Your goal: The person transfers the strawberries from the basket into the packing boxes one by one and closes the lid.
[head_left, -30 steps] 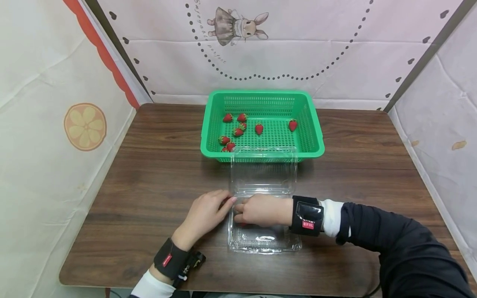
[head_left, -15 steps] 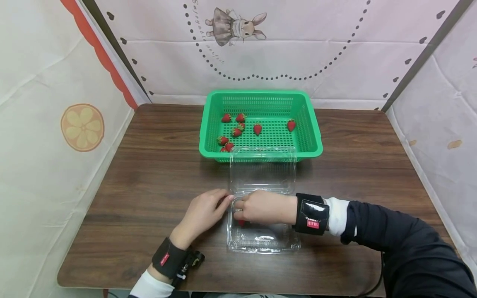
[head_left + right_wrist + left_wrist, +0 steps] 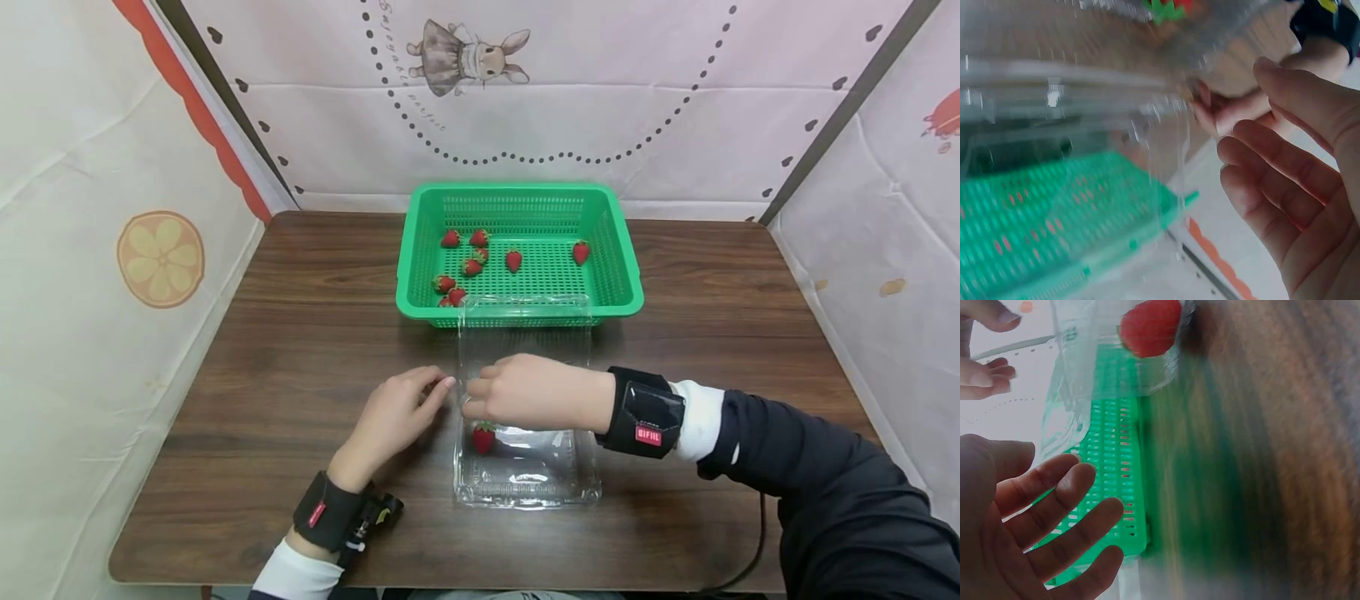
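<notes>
A clear plastic clamshell box [image 3: 540, 471] lies with its lid folded back toward a green basket. One strawberry [image 3: 483, 438] sits at the left side of its base; it also appears as a red strawberry [image 3: 1151, 328] in the left wrist view. My right hand [image 3: 536, 392] is over the box's hinge area, beyond the strawberry and apart from it. Its fingers [image 3: 1260, 206] are loosely bent, with nothing between them. Just left of the box, my left hand [image 3: 390, 421] hovers with relaxed, spread fingers [image 3: 1079, 534], holding nothing.
The green basket [image 3: 632, 279] stands at the back of the wooden table [image 3: 300, 333], with several strawberries [image 3: 471, 267] inside. The clear lid [image 3: 525, 337] leans over its front rim. Printed cloth walls [image 3: 622, 125] surround the table's back and sides.
My right hand has let go of the strawberry and moved up toward the hinge, uncovering it in the box. My left hand has drawn slightly away from the box's left edge.
</notes>
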{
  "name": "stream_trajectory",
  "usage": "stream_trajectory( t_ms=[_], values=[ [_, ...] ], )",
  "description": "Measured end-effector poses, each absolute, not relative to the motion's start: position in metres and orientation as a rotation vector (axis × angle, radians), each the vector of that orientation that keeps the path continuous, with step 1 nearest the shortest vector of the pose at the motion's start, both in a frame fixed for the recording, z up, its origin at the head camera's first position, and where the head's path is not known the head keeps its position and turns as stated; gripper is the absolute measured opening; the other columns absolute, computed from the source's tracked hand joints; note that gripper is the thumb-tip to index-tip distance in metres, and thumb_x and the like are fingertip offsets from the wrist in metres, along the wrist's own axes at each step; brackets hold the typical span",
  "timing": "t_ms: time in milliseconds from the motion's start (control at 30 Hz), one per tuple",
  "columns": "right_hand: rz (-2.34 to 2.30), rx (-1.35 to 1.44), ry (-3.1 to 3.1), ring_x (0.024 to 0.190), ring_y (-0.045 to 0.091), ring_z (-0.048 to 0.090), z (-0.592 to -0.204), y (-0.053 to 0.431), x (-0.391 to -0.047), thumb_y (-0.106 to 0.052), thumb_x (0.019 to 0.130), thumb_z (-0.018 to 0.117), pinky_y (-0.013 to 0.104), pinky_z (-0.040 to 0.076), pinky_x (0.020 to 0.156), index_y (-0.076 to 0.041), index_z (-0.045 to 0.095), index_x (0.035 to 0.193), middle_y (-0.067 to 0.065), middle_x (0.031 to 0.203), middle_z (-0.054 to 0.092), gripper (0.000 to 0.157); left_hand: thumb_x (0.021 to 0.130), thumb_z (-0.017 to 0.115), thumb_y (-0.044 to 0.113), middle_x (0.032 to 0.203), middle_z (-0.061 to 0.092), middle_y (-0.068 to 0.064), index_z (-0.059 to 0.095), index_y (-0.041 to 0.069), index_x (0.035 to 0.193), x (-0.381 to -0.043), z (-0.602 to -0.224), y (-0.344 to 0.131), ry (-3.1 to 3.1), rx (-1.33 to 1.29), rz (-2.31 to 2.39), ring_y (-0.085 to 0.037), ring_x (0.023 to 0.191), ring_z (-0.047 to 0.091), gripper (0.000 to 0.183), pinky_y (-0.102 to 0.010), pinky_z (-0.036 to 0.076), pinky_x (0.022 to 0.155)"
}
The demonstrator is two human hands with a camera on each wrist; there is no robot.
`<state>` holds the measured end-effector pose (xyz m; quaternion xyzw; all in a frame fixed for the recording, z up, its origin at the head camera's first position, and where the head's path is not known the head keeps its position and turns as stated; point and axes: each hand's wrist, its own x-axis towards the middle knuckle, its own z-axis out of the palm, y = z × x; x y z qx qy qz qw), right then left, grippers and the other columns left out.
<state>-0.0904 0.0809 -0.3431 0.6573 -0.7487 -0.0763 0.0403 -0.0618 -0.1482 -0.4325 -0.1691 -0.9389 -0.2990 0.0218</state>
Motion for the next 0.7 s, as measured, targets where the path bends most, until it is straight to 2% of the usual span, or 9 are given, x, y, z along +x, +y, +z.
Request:
stream_trajectory(
  t_ms=[200,367,500,700],
  values=[
    [-0.118,1.935,-2.289,0.086,0.014,0.064,-0.305,0.085,-0.108,-0.012,0.091,0.072,0.026,0.053,0.079,-0.017,0.069,0.109,-0.003,0.094,0.066,0.019,0.105,0.056,0.033,0.099,0.072,-0.003,0.073,0.008,0.107,-0.07,-0.413,-0.159,-2.929,-0.413,-1.058,-0.018,0.085,0.066,0.03,-0.042,0.054,0.075],
    [-0.041,1.883,-2.317,0.09,0.017,0.064,-0.281,0.096,-0.127,-0.013,0.092,0.074,0.03,0.054,0.082,-0.013,0.07,0.117,0.0,0.098,0.068,0.026,0.106,0.048,0.043,0.089,0.068,-0.004,0.072,0.008,0.109,-0.084,-0.408,-0.167,-2.901,-0.268,-1.136,-0.019,0.073,0.058,0.042,-0.038,0.049,0.069],
    [0.027,1.819,-2.321,0.084,0.018,0.063,-0.268,0.107,-0.145,-0.015,0.09,0.077,0.032,0.054,0.078,-0.011,0.07,0.115,0.001,0.095,0.067,0.026,0.106,0.045,0.048,0.086,0.07,-0.008,0.072,0.007,0.106,-0.098,-0.405,-0.171,-2.846,-0.154,-1.179,-0.021,0.061,0.05,0.049,-0.037,0.043,0.061],
    [0.107,1.733,-2.306,0.081,0.02,0.063,-0.259,0.124,-0.17,-0.008,0.09,0.073,0.033,0.053,0.073,-0.01,0.071,0.112,0.002,0.091,0.066,0.022,0.105,0.042,0.053,0.083,0.07,-0.013,0.071,0.004,0.102,-0.118,-0.402,-0.17,-2.809,0.007,-1.199,-0.023,0.057,0.05,0.057,-0.036,0.041,0.055]
  ],
)
